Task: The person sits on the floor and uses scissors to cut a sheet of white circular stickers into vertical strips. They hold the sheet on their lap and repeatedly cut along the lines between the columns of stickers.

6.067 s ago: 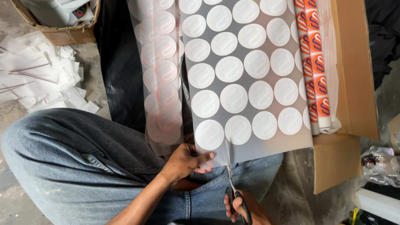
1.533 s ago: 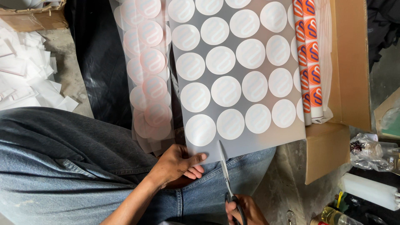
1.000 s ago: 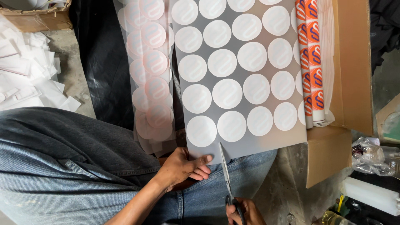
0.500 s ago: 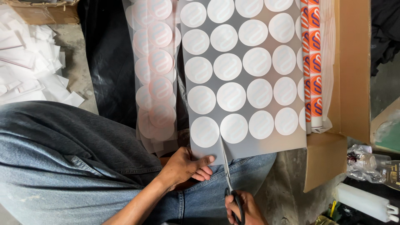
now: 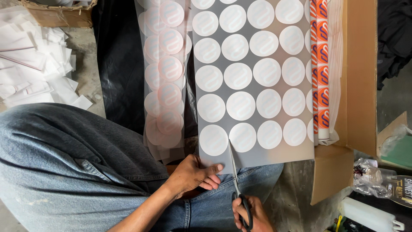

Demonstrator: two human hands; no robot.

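Grey sticker sheet [image 5: 253, 81], printed with rows of white round stickers, lay across the upper centre of the frame, its near edge above the lap.

Left hand [image 5: 195, 174], lower centre: thumb on top of the sheet's near left corner, other fingers curled beneath; grip closed on the sheet.

Right hand [image 5: 249, 215], bottom edge of the frame: fingers through the black handles of the scissors [image 5: 236, 180]; grip closed on the handles. Blades pointed up the frame, entered into the sheet's near edge between the first and second white circles of the bottom row. How far the blades were parted could not be told.

Translucent strips [image 5: 165, 77] of pinkish round stickers, left of the sheet, hung overlapping over black plastic [image 5: 118, 64].

Roll of orange stickers [image 5: 321, 68], right of the sheet, inside an opened cardboard box [image 5: 358, 86].

Denim-clad leg [image 5: 64, 167], lower left.

White paper offcuts [image 5: 34, 64], heaped at upper left on the floor.

Second cardboard box [image 5: 58, 15], top left corner.

White plastic bottle [image 5: 369, 217], lower right corner, lying on its side.
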